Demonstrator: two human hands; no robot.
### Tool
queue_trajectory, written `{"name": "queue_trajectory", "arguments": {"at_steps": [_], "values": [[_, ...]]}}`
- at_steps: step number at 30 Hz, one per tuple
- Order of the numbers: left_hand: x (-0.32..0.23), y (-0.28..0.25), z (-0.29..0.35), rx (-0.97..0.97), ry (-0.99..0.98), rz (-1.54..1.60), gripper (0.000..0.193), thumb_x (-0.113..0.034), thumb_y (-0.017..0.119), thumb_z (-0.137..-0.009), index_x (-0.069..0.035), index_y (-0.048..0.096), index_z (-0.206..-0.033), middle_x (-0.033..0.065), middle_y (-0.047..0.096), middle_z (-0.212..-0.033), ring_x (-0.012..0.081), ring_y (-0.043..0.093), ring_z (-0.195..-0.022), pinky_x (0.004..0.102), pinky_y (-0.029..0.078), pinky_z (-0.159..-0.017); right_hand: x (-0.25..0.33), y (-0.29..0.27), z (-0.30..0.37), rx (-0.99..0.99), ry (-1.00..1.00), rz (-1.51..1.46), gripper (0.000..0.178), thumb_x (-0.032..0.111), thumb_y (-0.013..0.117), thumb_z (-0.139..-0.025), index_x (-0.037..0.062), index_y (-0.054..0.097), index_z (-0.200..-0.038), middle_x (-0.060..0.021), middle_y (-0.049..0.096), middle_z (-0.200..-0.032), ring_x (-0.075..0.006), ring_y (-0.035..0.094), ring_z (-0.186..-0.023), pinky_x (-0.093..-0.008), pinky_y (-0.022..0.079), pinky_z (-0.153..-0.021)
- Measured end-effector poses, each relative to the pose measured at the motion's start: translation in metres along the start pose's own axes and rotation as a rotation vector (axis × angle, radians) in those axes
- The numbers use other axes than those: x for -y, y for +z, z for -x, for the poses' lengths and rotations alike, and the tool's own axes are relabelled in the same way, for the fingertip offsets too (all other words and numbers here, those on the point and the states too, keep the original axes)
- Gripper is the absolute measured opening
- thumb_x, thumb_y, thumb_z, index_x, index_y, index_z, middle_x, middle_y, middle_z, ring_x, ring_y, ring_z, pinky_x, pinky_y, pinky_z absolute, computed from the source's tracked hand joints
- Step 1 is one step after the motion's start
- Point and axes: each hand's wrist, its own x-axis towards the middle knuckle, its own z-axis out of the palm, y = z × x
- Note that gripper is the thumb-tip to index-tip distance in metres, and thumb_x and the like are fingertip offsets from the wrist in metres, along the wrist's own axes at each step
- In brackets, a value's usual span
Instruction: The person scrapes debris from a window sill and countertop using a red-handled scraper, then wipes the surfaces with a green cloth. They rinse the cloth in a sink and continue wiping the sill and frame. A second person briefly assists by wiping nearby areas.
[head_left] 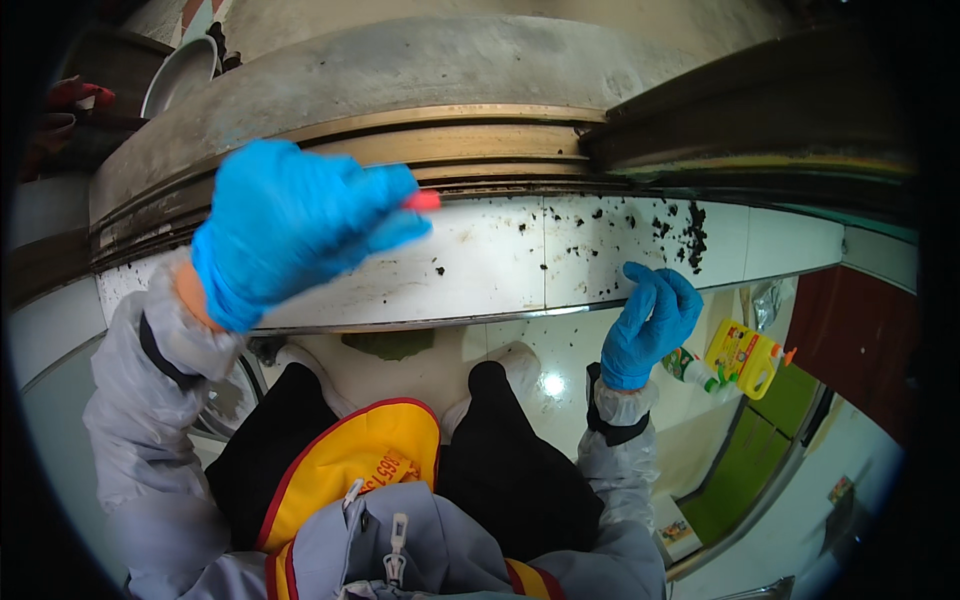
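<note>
Over the window track (460, 141), my left hand (300, 225), in a blue rubber glove, is closed around a small tool. Only its red end (422, 201) shows past the fingers; the rest is hidden in the glove, so its kind cannot be told. Below it runs a white tiled sill (480, 262), with black crumbs of dirt (692, 235) thickest toward the right. My right hand (650, 325), gloved in blue too, is at the sill's front edge near those crumbs. Its fingers are loosely bent and partly apart, with nothing visible in them.
A dark window frame (750, 135) stands at the right of the track. Beyond lies a grey concrete ledge (430, 70). Down on the right are a yellow jug (740, 352) and a white-and-green bottle (685, 366). A dark green cloth (390, 344) lies below the sill.
</note>
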Motion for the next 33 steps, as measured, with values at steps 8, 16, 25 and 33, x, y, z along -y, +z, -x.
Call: {"name": "queue_trajectory", "arguments": {"at_steps": [8, 16, 25, 33], "values": [[-0.026, 0.001, 0.024, 0.136, -0.236, -0.028, 0.030, -0.034, 0.071, -0.087, -0.013, 0.067, -0.110, 0.0032, 0.056, -0.062, 0.0197, 0.055, -0.050, 0.0310, 0.042, -0.048, 0.005, 0.002, -0.003, -0.035, -0.014, -0.023, 0.014, 0.013, 0.063, -0.088, 0.0099, 0.076, -0.089, -0.0037, 0.057, -0.087, -0.0216, 0.053, -0.085, -0.0332, 0.043, -0.074], [-0.048, -0.015, 0.040, 0.159, -0.819, 1.058, 0.040, -0.037, 0.053, -0.100, -0.005, 0.054, -0.124, 0.0136, 0.064, -0.081, 0.0256, 0.064, -0.070, 0.0344, 0.051, -0.064, 0.070, -0.014, -0.025, 0.596, -0.020, -0.506, 0.018, 0.012, 0.056, -0.094, 0.0061, 0.073, -0.099, -0.0114, 0.060, -0.099, -0.0220, 0.057, -0.084, -0.0338, 0.046, -0.073], [-0.085, 0.014, 0.064, 0.157, -0.759, 1.425, 0.049, -0.018, 0.058, -0.095, -0.003, 0.039, -0.138, 0.0217, 0.055, -0.120, 0.0302, 0.061, -0.102, 0.0389, 0.049, -0.090, 0.153, -0.004, -0.022, 1.108, 0.437, -0.879, 0.036, 0.019, 0.052, -0.101, -0.0027, 0.050, -0.129, -0.0096, 0.060, -0.109, -0.0157, 0.058, -0.097, -0.0299, 0.049, -0.087], [-0.054, -0.017, 0.101, 0.136, -0.472, 0.967, 0.046, -0.009, 0.056, -0.095, -0.006, 0.046, -0.140, 0.0157, 0.054, -0.124, 0.0277, 0.061, -0.108, 0.0348, 0.050, -0.094, 0.181, 0.000, -0.016, 1.116, 0.654, -0.961, 0.029, 0.018, 0.053, -0.101, -0.0013, 0.055, -0.123, -0.0086, 0.062, -0.106, -0.0150, 0.059, -0.096, -0.0292, 0.048, -0.089]]}}
